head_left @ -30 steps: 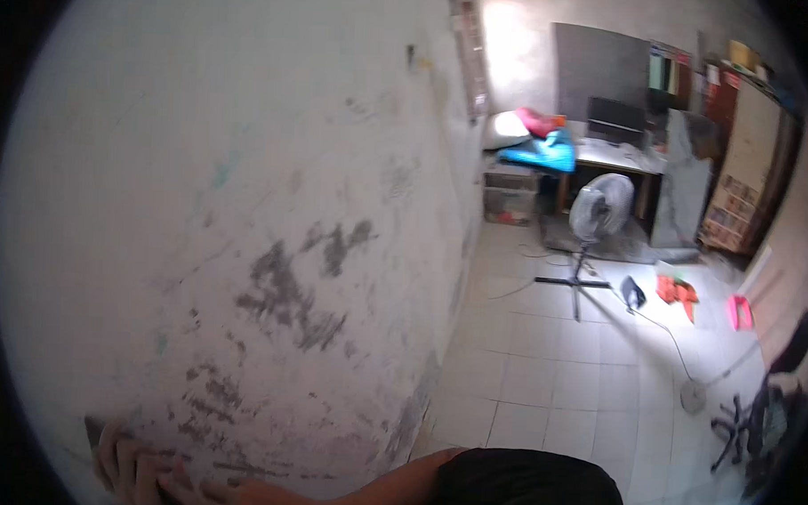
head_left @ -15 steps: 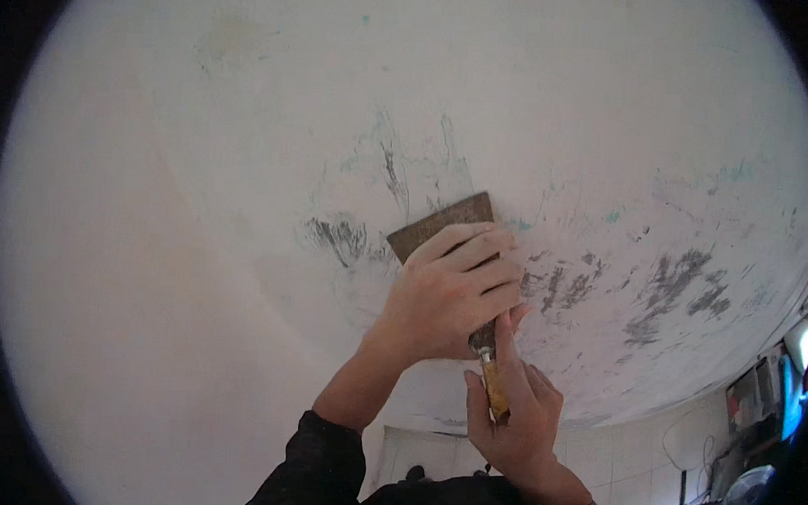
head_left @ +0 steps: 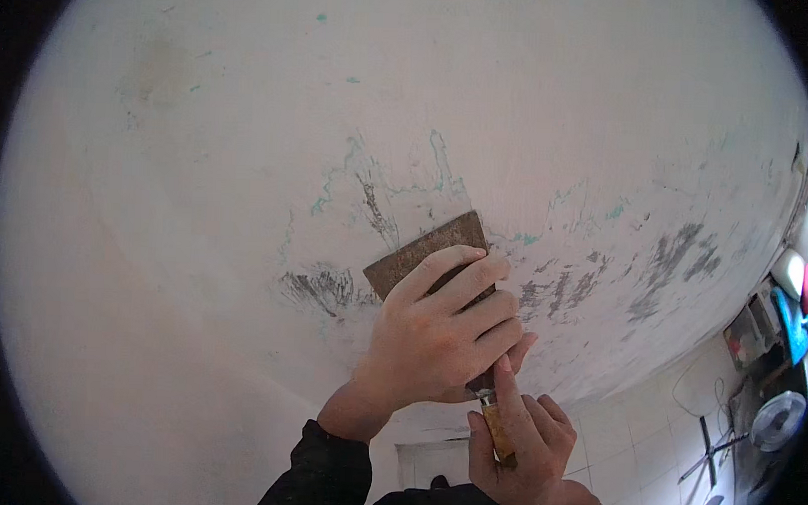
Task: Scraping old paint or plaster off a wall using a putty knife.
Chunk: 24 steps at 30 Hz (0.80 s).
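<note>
So both hands were on the same tool, a wide metal scraper with a brown, stained blade and a yellowish handle [head_left: 422,253], lying against a whitish, scuffed wall [head_left: 248,122] with its broad edge facing far and a bit left. The left hand [head_left: 442,321] was clasped over the blade, fingers curled toward its right edge. The right hand [head_left: 526,453] gripped the handle at the near end, index finger stretched up along it.

For working it well, imo: an even push from that left palm, so neither corner digs in, and a shallow angle steered from the handle. I'd also have watched those left fingertips, which sat pretty near the right edge of the blade.

Just left of the blade was a dark grey, scratchy patch [head_left: 323,287], with thin teal streaks [head_left: 439,154] beyond its far edge. More grey smudges [head_left: 680,258] sat off to the right. The main thing in the way was the left hand itself, hiding much of the blade.

Well off right, over a white tiled floor [head_left: 615,442], stood a round, pale-caged fan [head_left: 778,421] on a black crossed base [head_left: 710,455], with a bright blue cloth-like thing [head_left: 789,324] farther along. None of that was near the blade.
</note>
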Available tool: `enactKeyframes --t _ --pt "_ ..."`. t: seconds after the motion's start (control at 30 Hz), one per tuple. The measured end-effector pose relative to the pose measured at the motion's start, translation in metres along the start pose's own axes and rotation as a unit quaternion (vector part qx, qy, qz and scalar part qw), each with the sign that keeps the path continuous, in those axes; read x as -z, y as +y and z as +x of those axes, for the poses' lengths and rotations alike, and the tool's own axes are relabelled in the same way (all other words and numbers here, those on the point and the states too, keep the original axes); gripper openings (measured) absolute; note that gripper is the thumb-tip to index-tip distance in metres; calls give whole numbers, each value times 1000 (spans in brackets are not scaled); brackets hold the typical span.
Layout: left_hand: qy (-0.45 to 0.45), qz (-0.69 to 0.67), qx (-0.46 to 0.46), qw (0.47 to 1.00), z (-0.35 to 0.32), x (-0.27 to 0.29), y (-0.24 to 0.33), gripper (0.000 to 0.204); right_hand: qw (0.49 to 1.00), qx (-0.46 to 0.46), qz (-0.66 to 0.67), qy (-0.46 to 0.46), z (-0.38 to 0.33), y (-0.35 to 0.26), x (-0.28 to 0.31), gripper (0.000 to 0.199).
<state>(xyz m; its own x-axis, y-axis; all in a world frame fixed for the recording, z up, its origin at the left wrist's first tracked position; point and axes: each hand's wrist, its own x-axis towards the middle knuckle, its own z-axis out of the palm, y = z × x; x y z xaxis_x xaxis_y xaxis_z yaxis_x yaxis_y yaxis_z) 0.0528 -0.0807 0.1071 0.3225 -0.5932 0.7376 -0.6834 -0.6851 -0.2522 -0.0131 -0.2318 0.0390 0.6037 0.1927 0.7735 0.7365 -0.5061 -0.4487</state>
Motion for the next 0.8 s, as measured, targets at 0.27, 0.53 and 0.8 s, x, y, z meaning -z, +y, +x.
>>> enactKeyframes --t 0.27,0.53,0.8 --pt "51 27 -15 998 9 6 -7 17 1000 7 -6 9 8 -6 -1 58" --pt "39 33 -9 999 15 5 -9 13 996 -10 81 24 16 4 -3 57" --pt "84 58 16 995 20 -1 -6 19 996 -13 93 0 17 11 1 57"
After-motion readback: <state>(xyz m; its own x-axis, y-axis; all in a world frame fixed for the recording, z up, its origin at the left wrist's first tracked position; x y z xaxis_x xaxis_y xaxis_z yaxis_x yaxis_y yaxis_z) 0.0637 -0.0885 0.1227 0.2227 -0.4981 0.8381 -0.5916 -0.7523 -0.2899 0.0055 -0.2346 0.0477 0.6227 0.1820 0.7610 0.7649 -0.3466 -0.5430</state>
